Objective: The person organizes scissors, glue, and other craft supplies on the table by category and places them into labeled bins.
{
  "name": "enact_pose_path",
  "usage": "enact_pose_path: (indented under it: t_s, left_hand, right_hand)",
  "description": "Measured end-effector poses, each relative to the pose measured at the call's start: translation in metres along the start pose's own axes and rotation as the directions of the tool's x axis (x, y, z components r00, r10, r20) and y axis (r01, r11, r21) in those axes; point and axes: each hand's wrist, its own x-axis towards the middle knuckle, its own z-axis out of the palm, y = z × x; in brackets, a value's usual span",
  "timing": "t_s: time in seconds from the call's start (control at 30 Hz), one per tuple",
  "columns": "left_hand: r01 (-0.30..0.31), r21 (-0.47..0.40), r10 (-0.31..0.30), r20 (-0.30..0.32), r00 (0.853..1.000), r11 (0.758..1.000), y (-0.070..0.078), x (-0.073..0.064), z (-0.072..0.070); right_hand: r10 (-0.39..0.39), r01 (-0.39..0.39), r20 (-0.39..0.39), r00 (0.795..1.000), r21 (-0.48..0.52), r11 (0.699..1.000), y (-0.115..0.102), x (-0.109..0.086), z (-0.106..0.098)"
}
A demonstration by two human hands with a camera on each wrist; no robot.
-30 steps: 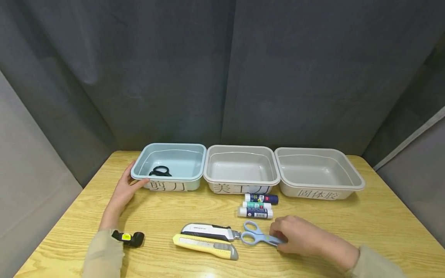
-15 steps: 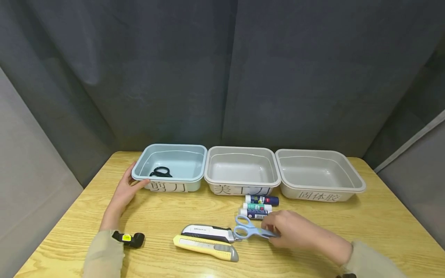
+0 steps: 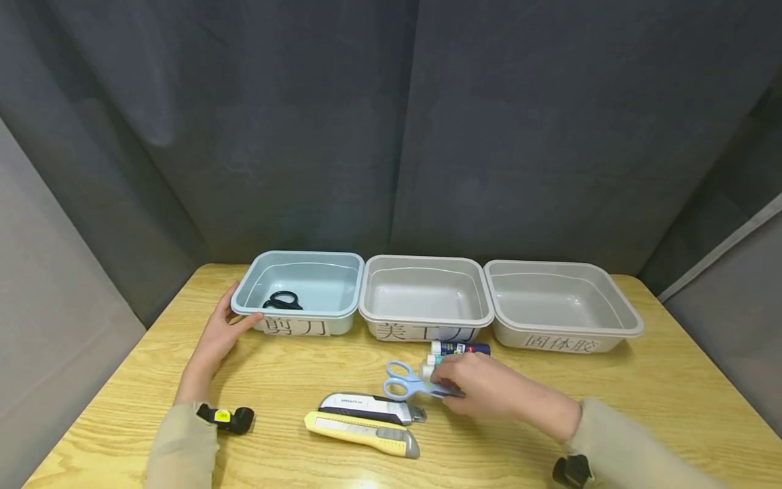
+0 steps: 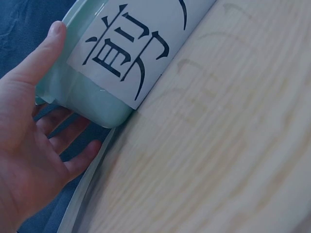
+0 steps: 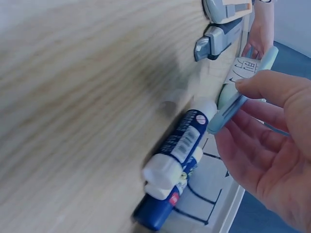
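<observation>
My right hand (image 3: 479, 386) pinches a pair of light blue scissors (image 3: 415, 386) near the blades, handle loops pointing left. In the right wrist view the scissors (image 5: 227, 114) are edge-on between thumb and fingers, close over a group of glue sticks (image 5: 182, 138). From the head view this hand covers part of those sticks. At the left, my left hand (image 3: 220, 334) holds the near-left corner of a light blue bin (image 3: 299, 314), thumb at the front rim and fingers along its side. Black-handled scissors (image 3: 285, 301) lie inside that bin.
Two grey bins, a middle one (image 3: 425, 320) and a right one (image 3: 568, 331), stand in line with the blue bin, all with paper labels. A white-and-black utility knife (image 3: 364, 407) and a yellow one (image 3: 360, 432) lie side by side at the front. A dark curtain (image 3: 391, 136) hangs behind.
My right hand has moved left and away from me, carrying the light blue scissors from beside the knives to in front of the glue sticks. The left hand stays at the blue bin.
</observation>
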Motion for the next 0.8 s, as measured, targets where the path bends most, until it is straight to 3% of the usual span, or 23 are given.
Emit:
enact_pose_path:
  t_s: [0.8]
  left_hand:
    - [-0.003, -0.005, 0.003, -0.006, 1.000, 1.000, 0.000, 0.001, 0.000]
  right_hand:
    - [-0.096, 0.076, -0.133, 0.986, -0.151, 0.986, -0.010, 0.066, -0.008]
